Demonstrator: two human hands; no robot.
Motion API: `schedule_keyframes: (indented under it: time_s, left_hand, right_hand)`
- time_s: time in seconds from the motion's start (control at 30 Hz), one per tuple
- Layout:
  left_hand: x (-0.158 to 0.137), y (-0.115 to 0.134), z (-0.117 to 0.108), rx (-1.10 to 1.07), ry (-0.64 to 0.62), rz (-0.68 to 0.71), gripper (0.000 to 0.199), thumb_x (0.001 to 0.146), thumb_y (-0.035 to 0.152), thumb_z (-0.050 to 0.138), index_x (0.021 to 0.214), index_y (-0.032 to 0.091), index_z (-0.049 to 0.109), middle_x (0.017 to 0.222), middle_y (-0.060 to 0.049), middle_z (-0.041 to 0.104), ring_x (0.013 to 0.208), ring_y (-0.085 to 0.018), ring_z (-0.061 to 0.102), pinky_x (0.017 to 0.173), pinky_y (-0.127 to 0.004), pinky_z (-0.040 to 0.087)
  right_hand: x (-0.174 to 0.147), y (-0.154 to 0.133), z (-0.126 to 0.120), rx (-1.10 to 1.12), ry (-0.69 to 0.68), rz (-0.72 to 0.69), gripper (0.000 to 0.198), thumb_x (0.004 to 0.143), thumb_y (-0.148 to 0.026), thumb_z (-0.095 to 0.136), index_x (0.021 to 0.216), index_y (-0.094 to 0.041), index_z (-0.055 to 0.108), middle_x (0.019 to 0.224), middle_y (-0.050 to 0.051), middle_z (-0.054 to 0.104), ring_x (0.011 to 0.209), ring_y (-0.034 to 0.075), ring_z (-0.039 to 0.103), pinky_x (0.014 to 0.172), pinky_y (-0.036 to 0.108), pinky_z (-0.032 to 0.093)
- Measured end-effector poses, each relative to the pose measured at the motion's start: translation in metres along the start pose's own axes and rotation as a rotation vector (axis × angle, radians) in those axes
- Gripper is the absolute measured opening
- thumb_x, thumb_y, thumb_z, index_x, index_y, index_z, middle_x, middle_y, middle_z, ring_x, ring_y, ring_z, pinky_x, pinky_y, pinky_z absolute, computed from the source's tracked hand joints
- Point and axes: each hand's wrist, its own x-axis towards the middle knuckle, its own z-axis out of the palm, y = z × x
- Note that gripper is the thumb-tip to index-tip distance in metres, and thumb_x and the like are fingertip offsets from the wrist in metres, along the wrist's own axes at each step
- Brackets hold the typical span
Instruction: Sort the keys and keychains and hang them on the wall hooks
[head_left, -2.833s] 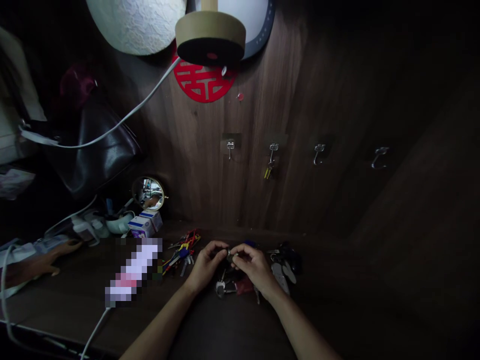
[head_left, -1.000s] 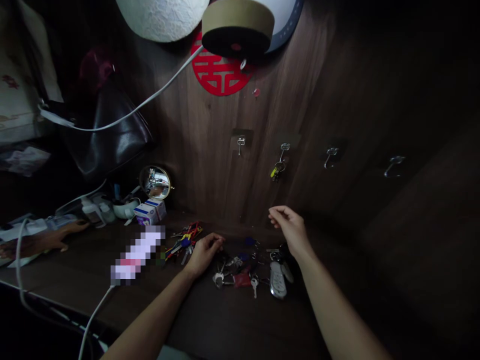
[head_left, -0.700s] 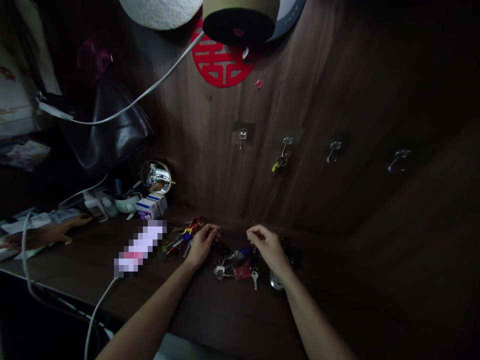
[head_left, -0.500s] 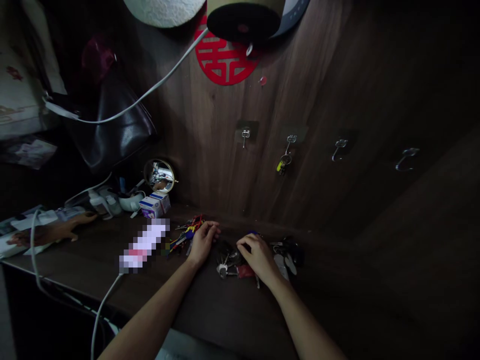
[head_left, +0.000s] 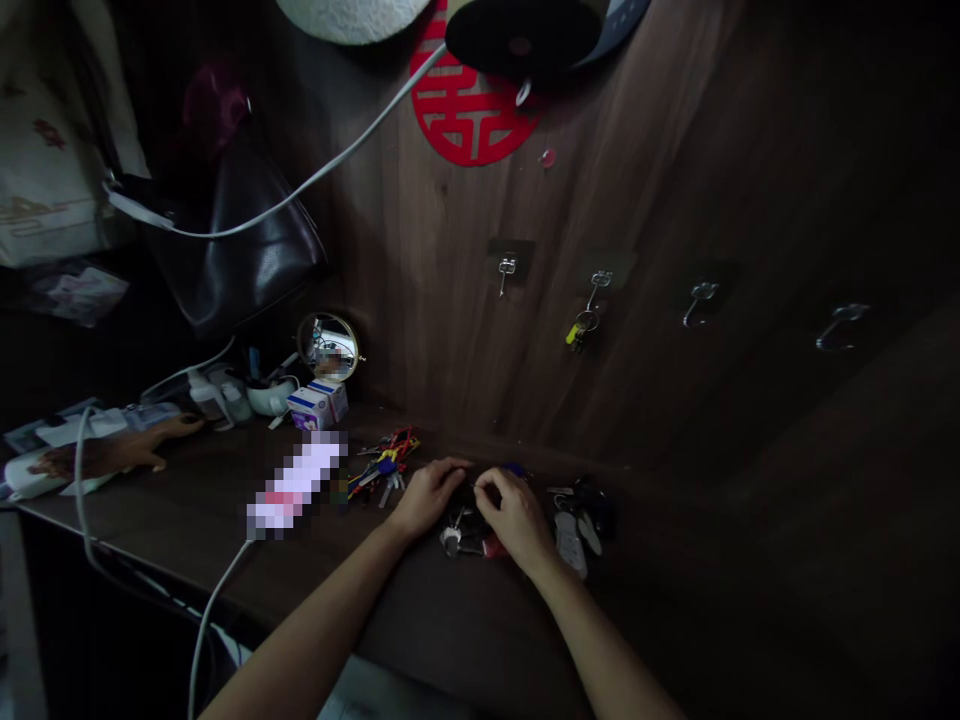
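Note:
My left hand [head_left: 431, 496] is over the shelf with its fingers stretched toward the right; nothing shows in it. Close beside it, my right hand [head_left: 516, 512] has thumb and index finger pinched together, and whatever is between them is too small and dark to make out. Below the hands lies a bunch of keys [head_left: 451, 540], with a red tag [head_left: 493, 546] partly hidden under my right hand. Another bunch of keys with colourful cords [head_left: 387, 465] rests left of my left hand. Grey and black key fobs [head_left: 571, 545] lie to the right.
Several metal hooks are stuck on the wooden wall; one holds keys with a yellow tag [head_left: 576, 332]. A blurred-out phone-like object [head_left: 296, 487] with a white cable lies left. Behind it stand small boxes [head_left: 318, 404] and a round mirror [head_left: 328, 347]. A dark bag [head_left: 255, 235] hangs above.
My left hand has moved right, away from the colourful keys and closer to my right hand. My right hand stays pinched over the key bunch. The view has shifted slightly.

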Motion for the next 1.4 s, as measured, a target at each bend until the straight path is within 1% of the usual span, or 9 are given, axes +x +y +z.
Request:
schedule_keyframes:
  time_s: [0.1, 0.2, 0.43, 0.63, 0.8, 0.93, 1.07, 1.23, 1.4]
  left_hand:
    - [-0.002, 0.004, 0.0, -0.033, -0.107, 0.02, 0.035, 0.087, 0.039, 0.041, 0.104, 0.019, 0.065, 0.101, -0.004, 0.068, 0.094, -0.019, 0.059, 0.085, -0.026, 0.041]
    - [-0.002, 0.005, 0.0, -0.132, -0.156, -0.009, 0.039, 0.088, 0.042, 0.04, 0.105, 0.017, 0.064, 0.096, -0.004, 0.068, 0.091, -0.018, 0.059, 0.082, -0.024, 0.041]
    - [0.0, 0.007, 0.005, -0.511, -0.211, -0.134, 0.035, 0.071, 0.037, 0.068, 0.097, 0.014, 0.066, 0.09, -0.005, 0.067, 0.085, -0.017, 0.058, 0.082, -0.027, 0.041]
    - [0.002, 0.008, 0.009, -0.72, -0.177, -0.226, 0.032, 0.057, 0.028, 0.079, 0.08, 0.014, 0.063, 0.076, 0.001, 0.062, 0.071, -0.011, 0.057, 0.072, -0.023, 0.042]
    - [0.005, 0.004, 0.006, -0.769, -0.083, -0.294, 0.03, 0.057, 0.028, 0.079, 0.073, 0.014, 0.058, 0.065, 0.003, 0.059, 0.059, -0.007, 0.053, 0.063, -0.02, 0.042]
    - [0.006, 0.002, 0.002, -0.838, -0.003, -0.37, 0.032, 0.056, 0.03, 0.08, 0.072, 0.014, 0.056, 0.064, 0.002, 0.062, 0.06, -0.009, 0.057, 0.066, -0.023, 0.046]
    - [0.006, 0.002, 0.0, -0.857, 0.022, -0.408, 0.032, 0.056, 0.028, 0.08, 0.074, 0.013, 0.059, 0.066, 0.001, 0.065, 0.061, -0.01, 0.06, 0.068, -0.025, 0.049]
    - [0.007, 0.001, -0.001, -0.847, -0.016, -0.425, 0.035, 0.061, 0.029, 0.078, 0.089, 0.012, 0.066, 0.08, -0.005, 0.069, 0.066, -0.011, 0.062, 0.069, -0.025, 0.051]
    - [0.007, -0.003, -0.001, -0.855, -0.047, -0.426, 0.034, 0.067, 0.031, 0.074, 0.094, 0.012, 0.067, 0.085, -0.008, 0.07, 0.07, -0.013, 0.064, 0.067, -0.024, 0.052]
  right_hand:
    - [0.001, 0.001, -0.001, 0.162, 0.036, 0.023, 0.011, 0.084, -0.024, 0.045, 0.081, -0.022, 0.056, 0.074, 0.001, 0.064, 0.066, 0.015, 0.06, 0.061, 0.024, 0.042]
    - [0.002, 0.002, 0.0, 0.238, 0.105, 0.067, 0.013, 0.084, -0.029, 0.047, 0.08, -0.022, 0.057, 0.072, 0.0, 0.065, 0.064, 0.015, 0.062, 0.059, 0.023, 0.044]
    - [0.007, 0.008, 0.004, 0.465, 0.195, 0.262, 0.02, 0.08, -0.041, 0.053, 0.08, -0.022, 0.059, 0.067, 0.0, 0.064, 0.051, 0.013, 0.059, 0.049, 0.023, 0.047]
    - [0.009, 0.005, 0.002, 0.604, 0.17, 0.33, 0.022, 0.077, -0.043, 0.057, 0.077, -0.021, 0.059, 0.06, -0.002, 0.059, 0.044, 0.012, 0.054, 0.043, 0.022, 0.043]
    - [0.01, 0.002, -0.001, 0.796, 0.129, 0.369, 0.026, 0.077, -0.046, 0.057, 0.081, -0.021, 0.058, 0.057, -0.003, 0.057, 0.044, 0.013, 0.054, 0.043, 0.023, 0.042]
    - [0.01, 0.001, -0.003, 0.897, 0.049, 0.394, 0.029, 0.076, -0.048, 0.058, 0.083, -0.021, 0.059, 0.059, -0.002, 0.06, 0.049, 0.014, 0.058, 0.047, 0.024, 0.044]
    - [0.01, 0.0, -0.005, 0.936, -0.021, 0.423, 0.032, 0.073, -0.05, 0.061, 0.084, -0.02, 0.06, 0.062, -0.001, 0.064, 0.053, 0.015, 0.061, 0.049, 0.024, 0.045]
    - [0.01, 0.003, -0.007, 0.939, -0.034, 0.43, 0.034, 0.068, -0.05, 0.065, 0.081, -0.019, 0.062, 0.063, 0.0, 0.064, 0.054, 0.016, 0.061, 0.051, 0.025, 0.045]
    - [0.01, 0.009, -0.004, 0.91, -0.01, 0.436, 0.033, 0.066, -0.049, 0.067, 0.079, -0.019, 0.063, 0.061, 0.0, 0.064, 0.054, 0.015, 0.061, 0.051, 0.025, 0.045]
